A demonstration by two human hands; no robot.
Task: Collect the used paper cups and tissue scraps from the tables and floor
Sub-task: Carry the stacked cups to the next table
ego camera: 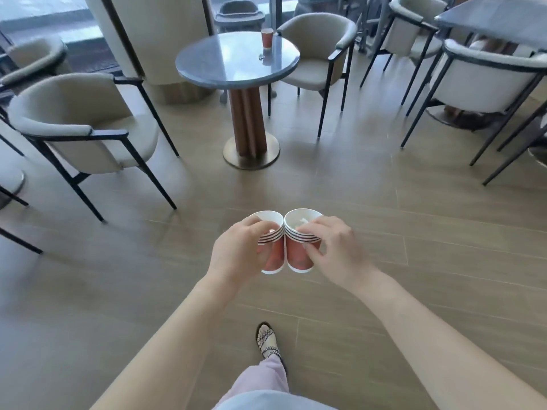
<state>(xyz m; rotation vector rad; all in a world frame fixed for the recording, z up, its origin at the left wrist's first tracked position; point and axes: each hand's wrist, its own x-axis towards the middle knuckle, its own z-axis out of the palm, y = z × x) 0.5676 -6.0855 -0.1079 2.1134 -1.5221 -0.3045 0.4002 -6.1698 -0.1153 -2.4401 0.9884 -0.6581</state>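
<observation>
A person stood on a wood-plank floor (384,232) holding two stacks of red paper cups, rims touching. The left hand (236,250) had its fingers (257,224) curled round the left stack (276,257). The right hand (333,247) gripped the right stack (297,257), which held something white, perhaps tissue. One more cup (266,38) stood on the round surface (219,66) ahead, seemingly not yet collected.

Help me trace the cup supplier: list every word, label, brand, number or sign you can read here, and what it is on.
No text can be read.
The left cup, in the left hand: stripes over red, no lettering visible.
The right cup, in the right hand: the same.
The far cup on the round table: too small and blurred to tell.
</observation>
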